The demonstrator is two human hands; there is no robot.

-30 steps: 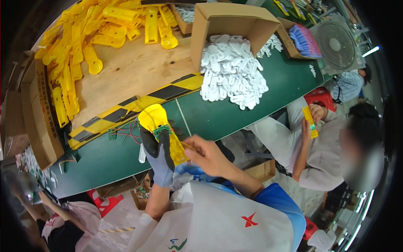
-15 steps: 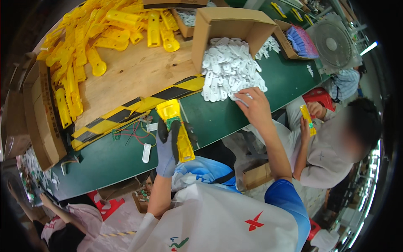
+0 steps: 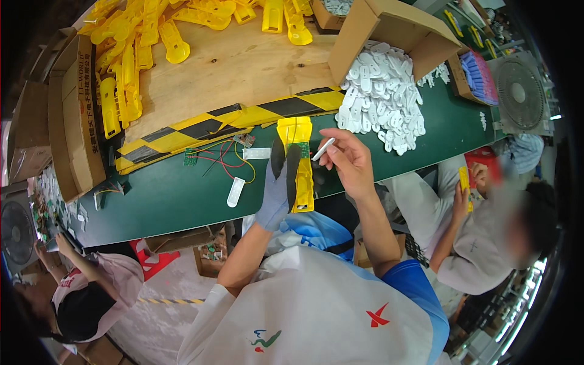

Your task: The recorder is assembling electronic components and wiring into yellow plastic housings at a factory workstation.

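Gloved left hand (image 3: 277,188) clasping yellow housing (image 3: 300,163) upright above table (image 3: 176,194), steadied for fitting; right hand (image 3: 350,159) pinching white piece (image 3: 323,149), probably plastic.

an assembly workshop: a green counter (image 3: 170,194) with loose circuit boards (image 3: 191,157), heaps of yellow plastic casings (image 3: 131,67), cartons of white parts (image 3: 383,103), seated co-workers (image 3: 486,243).

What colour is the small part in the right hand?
White; the small part shows best in the head view, pinched by the right hand.
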